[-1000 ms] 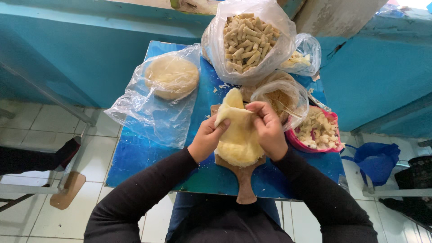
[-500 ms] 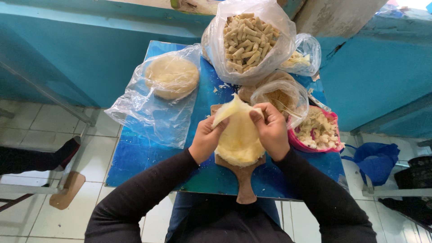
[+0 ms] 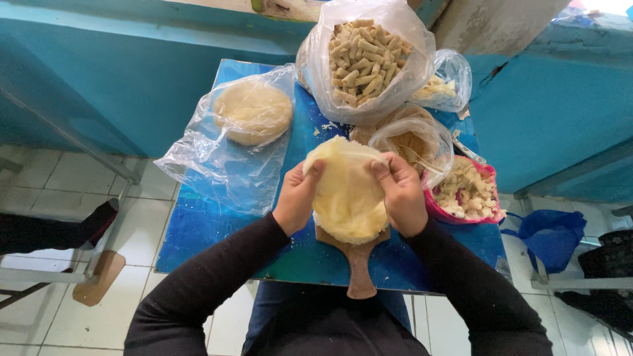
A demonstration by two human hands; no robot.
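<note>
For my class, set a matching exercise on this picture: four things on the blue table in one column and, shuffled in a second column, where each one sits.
Things:
1. Pale dough sheet
2. Big bag of rolled sticks
3. Pink bowl of chopped pieces
4. Round stack of wrappers in clear plastic

Places:
A. Far left part of the table
B. At the table's right edge
C. Far end of the table, middle
D. Between the left hand and right hand, over the wooden board

Pairs: 1-D, 2-C, 3-B, 4-A
</note>
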